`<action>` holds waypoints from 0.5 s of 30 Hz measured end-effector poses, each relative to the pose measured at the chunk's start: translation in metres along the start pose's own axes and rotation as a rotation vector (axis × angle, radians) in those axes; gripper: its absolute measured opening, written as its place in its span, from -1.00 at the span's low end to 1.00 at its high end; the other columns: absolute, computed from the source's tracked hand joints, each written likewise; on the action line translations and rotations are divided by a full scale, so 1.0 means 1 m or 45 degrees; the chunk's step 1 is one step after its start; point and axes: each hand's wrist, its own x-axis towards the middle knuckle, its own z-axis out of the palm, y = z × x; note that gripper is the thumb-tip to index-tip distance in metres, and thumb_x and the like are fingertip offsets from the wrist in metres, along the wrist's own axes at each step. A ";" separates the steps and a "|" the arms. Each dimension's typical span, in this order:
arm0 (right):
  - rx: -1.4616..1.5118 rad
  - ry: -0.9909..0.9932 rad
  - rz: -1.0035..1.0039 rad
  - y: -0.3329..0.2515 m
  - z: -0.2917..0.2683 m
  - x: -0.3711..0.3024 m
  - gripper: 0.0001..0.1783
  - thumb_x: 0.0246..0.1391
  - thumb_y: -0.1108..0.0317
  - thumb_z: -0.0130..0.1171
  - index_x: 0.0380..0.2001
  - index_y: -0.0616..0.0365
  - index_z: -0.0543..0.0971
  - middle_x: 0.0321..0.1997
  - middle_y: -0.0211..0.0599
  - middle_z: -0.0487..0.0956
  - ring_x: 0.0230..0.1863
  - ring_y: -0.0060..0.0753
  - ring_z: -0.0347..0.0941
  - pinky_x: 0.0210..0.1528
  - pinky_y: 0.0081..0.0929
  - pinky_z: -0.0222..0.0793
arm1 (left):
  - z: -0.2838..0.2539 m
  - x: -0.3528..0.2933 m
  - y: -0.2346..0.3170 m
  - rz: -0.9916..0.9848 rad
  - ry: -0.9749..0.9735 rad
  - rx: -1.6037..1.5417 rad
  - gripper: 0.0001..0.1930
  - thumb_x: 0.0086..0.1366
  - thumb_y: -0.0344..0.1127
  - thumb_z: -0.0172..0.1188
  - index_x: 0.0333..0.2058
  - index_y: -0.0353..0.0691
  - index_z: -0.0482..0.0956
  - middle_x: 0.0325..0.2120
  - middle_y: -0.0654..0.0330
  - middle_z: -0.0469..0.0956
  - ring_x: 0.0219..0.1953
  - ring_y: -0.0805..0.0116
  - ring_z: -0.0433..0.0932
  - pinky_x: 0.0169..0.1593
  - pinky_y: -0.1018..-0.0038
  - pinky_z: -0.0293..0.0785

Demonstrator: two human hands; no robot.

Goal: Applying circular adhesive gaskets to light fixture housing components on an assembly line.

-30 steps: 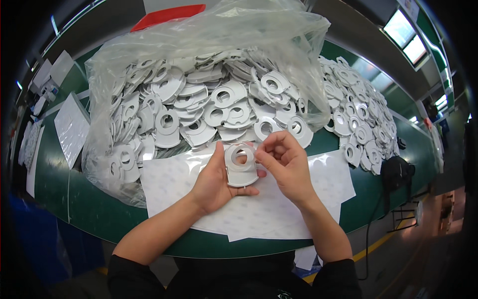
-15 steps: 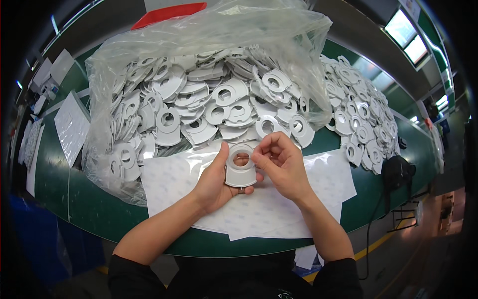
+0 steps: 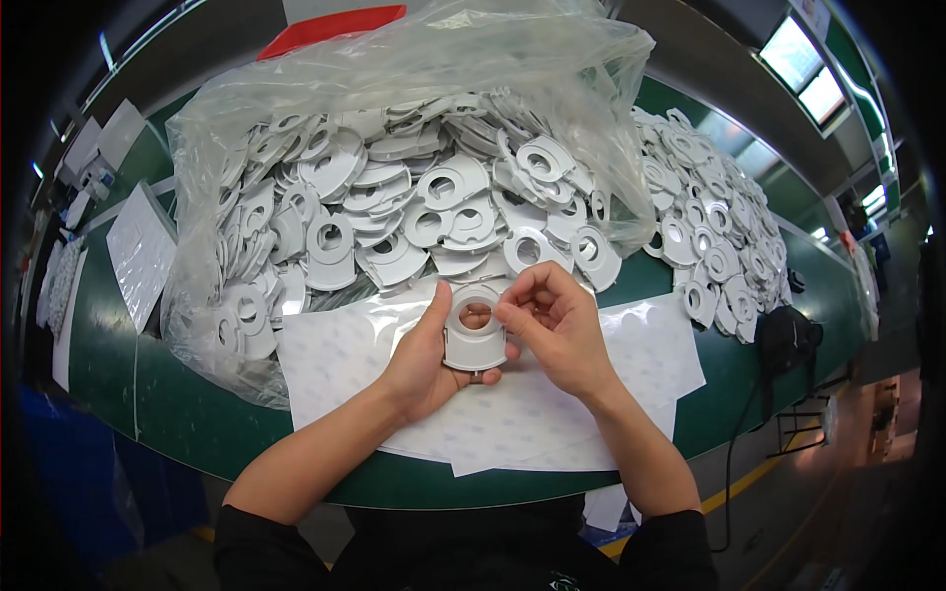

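Observation:
A white plastic part (image 3: 475, 349), with a round ring at its top and a curved plate below, is held upright over the white sheets. My left hand (image 3: 424, 360) grips it from the left, thumb along the ring's side and fingers behind; some fingertips show through the hole and past the lower right edge. My right hand (image 3: 560, 330) is at the ring's upper right rim, thumb and forefinger pinched together against it, other fingers curled. Whether anything small is between those fingertips cannot be made out.
Beyond my hands a clear plastic bag (image 3: 212, 295) lies open, heaped with similar white parts (image 3: 333, 236). Another pile (image 3: 719, 261) lies right. White sheets (image 3: 552, 433) cover part of the green table (image 3: 232, 414). A black bag (image 3: 788, 340) is by the right edge; a red tray (image 3: 330, 30) stands behind.

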 end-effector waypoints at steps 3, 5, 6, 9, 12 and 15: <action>-0.022 -0.006 -0.011 0.000 0.000 0.000 -0.83 0.07 0.49 0.16 -0.32 0.22 0.37 -0.41 -0.38 0.48 -0.58 -0.75 0.36 -0.56 -0.81 0.27 | 0.001 0.000 0.000 0.002 0.004 0.000 -0.37 0.39 0.23 -0.46 -0.06 -0.19 0.37 -0.21 0.22 0.45 -0.21 0.33 0.51 -0.33 0.43 0.40; -0.030 -0.005 -0.011 0.001 -0.001 0.000 -0.84 0.06 0.50 0.16 -0.32 0.22 0.38 -0.42 -0.38 0.49 -0.59 -0.75 0.36 -0.56 -0.81 0.26 | 0.000 0.000 0.000 0.006 -0.011 0.003 -0.37 0.39 0.23 -0.46 -0.06 -0.19 0.37 -0.21 0.23 0.45 -0.21 0.33 0.51 -0.33 0.43 0.40; -0.029 -0.005 -0.011 0.001 -0.002 0.000 -0.84 0.06 0.50 0.16 -0.32 0.22 0.38 -0.42 -0.38 0.49 -0.59 -0.75 0.36 -0.56 -0.81 0.26 | 0.000 0.000 0.000 0.010 -0.026 0.005 -0.37 0.39 0.23 -0.46 -0.06 -0.19 0.37 -0.22 0.23 0.45 -0.21 0.33 0.51 -0.33 0.43 0.40; -0.044 -0.010 0.053 0.000 -0.004 0.000 -0.81 0.05 0.52 0.20 -0.32 0.22 0.39 -0.35 -0.35 0.51 -0.37 -0.72 0.40 -0.33 -0.78 0.35 | 0.000 0.001 0.000 0.005 -0.031 0.006 -0.37 0.39 0.23 -0.46 -0.05 -0.19 0.37 -0.21 0.24 0.44 -0.21 0.34 0.50 -0.33 0.44 0.39; -0.050 -0.005 0.045 0.000 -0.003 -0.001 -0.82 0.04 0.52 0.20 -0.32 0.22 0.39 -0.35 -0.34 0.51 -0.39 -0.72 0.41 -0.37 -0.77 0.36 | -0.001 0.001 -0.001 0.008 -0.055 0.002 -0.37 0.38 0.23 -0.47 -0.04 -0.18 0.37 -0.21 0.25 0.44 -0.20 0.35 0.50 -0.33 0.45 0.39; -0.066 0.010 0.066 -0.004 -0.001 -0.003 -0.83 0.04 0.53 0.20 -0.34 0.23 0.40 -0.37 -0.33 0.52 -0.45 -0.70 0.41 -0.44 -0.76 0.35 | 0.000 0.001 0.000 0.008 -0.059 0.011 -0.37 0.38 0.25 -0.45 -0.07 -0.17 0.37 -0.20 0.26 0.43 -0.20 0.35 0.49 -0.32 0.46 0.40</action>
